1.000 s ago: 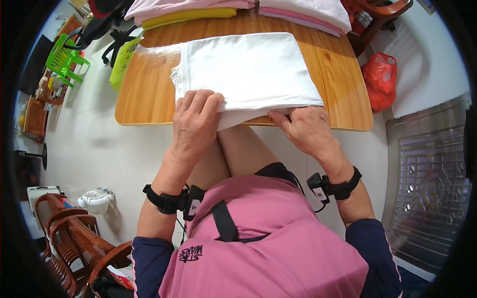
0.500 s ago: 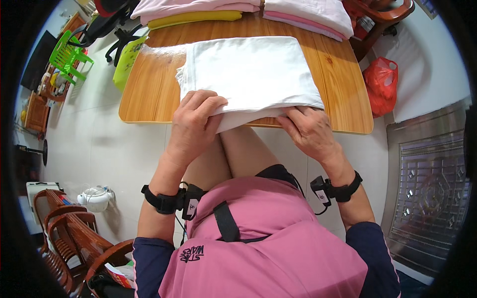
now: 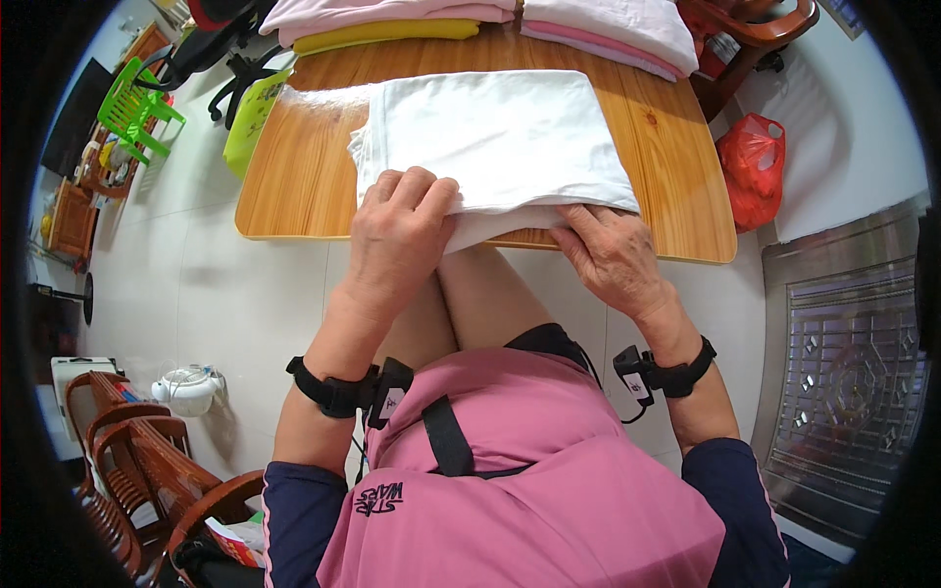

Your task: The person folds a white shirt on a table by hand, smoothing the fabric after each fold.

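A folded white cloth (image 3: 490, 137) lies flat on the wooden table (image 3: 676, 176), its near edge lifted and hanging a little over the table's front edge. Several layers show at its left side. My left hand (image 3: 404, 220) is closed on the near-left part of that edge, fingers curled on top and thumb hidden. At the near-right corner my right hand (image 3: 613, 257) grips the edge, its fingertips partly tucked under the top layer and its thumb below. What kind of cloth article it is, I cannot tell.
Along the table's far side lie two stacks of folded cloth, one pink over yellow (image 3: 387, 37), the other pink and lilac (image 3: 608, 49). A red plastic bag (image 3: 753, 171) hangs by the right side. Wooden chairs (image 3: 147, 451) stand at lower left, a green plastic chair (image 3: 132, 108) at far left.
My left hand has shifted slightly to the right along the near edge of the white cloth, its fingers more bent. My right hand has barely moved.
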